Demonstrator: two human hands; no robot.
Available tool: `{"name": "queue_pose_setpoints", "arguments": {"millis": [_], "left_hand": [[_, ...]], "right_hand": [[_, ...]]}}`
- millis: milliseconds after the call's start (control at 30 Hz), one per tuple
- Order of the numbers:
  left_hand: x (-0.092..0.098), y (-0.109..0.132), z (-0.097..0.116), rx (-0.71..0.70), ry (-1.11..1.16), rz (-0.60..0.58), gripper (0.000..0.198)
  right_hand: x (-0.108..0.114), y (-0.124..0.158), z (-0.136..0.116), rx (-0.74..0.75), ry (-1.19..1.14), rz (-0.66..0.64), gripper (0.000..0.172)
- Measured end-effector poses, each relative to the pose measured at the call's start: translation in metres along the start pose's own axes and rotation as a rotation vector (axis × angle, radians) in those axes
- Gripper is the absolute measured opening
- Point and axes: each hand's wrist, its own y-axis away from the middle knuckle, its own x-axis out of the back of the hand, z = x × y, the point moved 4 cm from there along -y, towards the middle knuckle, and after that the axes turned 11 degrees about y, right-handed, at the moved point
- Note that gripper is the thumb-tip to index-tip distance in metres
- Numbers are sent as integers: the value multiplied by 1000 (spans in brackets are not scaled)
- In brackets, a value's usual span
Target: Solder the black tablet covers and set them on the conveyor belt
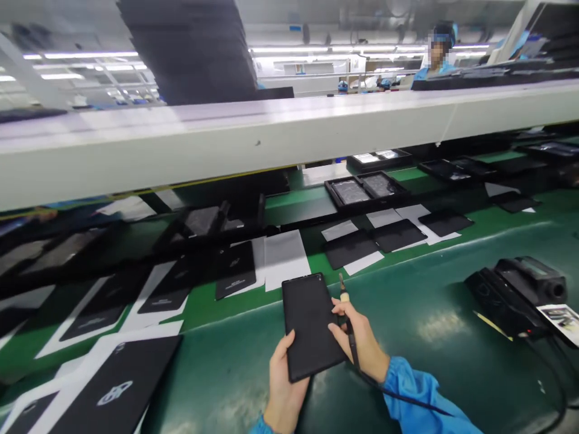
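Observation:
A black tablet (311,322) lies back side up across my left hand (287,383), its camera at the upper right corner. My left thumb presses on its lower left edge, with the fingers hidden beneath. In my right hand (362,340) is a soldering iron (344,292), its metal tip pointing up and its black cable trailing along the blue sleeve. My right fingers are closed around its handle, beside the tablet's right edge.
A green worktable (425,361) spreads below. Tablet backs on white sheets (284,259) line the green belt. Trays (353,191) stand behind it, under a white shelf (271,141). On the right sit a black device (511,295) and yellow tweezers (493,325). A person (436,60) is beyond.

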Motion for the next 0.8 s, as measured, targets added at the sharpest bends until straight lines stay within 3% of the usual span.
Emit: {"name": "queue_pose_setpoints", "arguments": {"millis": [133, 267, 400, 533, 667, 800], "left_hand": [[-2, 9, 9, -55, -112, -202, 46], [2, 12, 29, -19, -317, -329, 46], [7, 8, 29, 4, -393, -412, 44], [12, 5, 22, -27, -328, -414, 47], [18, 4, 21, -64, -279, -378, 43], [20, 6, 20, -65, -259, -347, 35]], "right_hand": [[17, -8, 1, 71, 106, -41, 10], [37, -20, 8, 120, 162, -152, 18], [32, -20, 12, 182, 231, -269, 20], [29, -19, 5, 225, 311, -235, 23], [45, -21, -17, 280, 368, -136, 36], [54, -18, -29, 131, 136, -89, 46]]}}
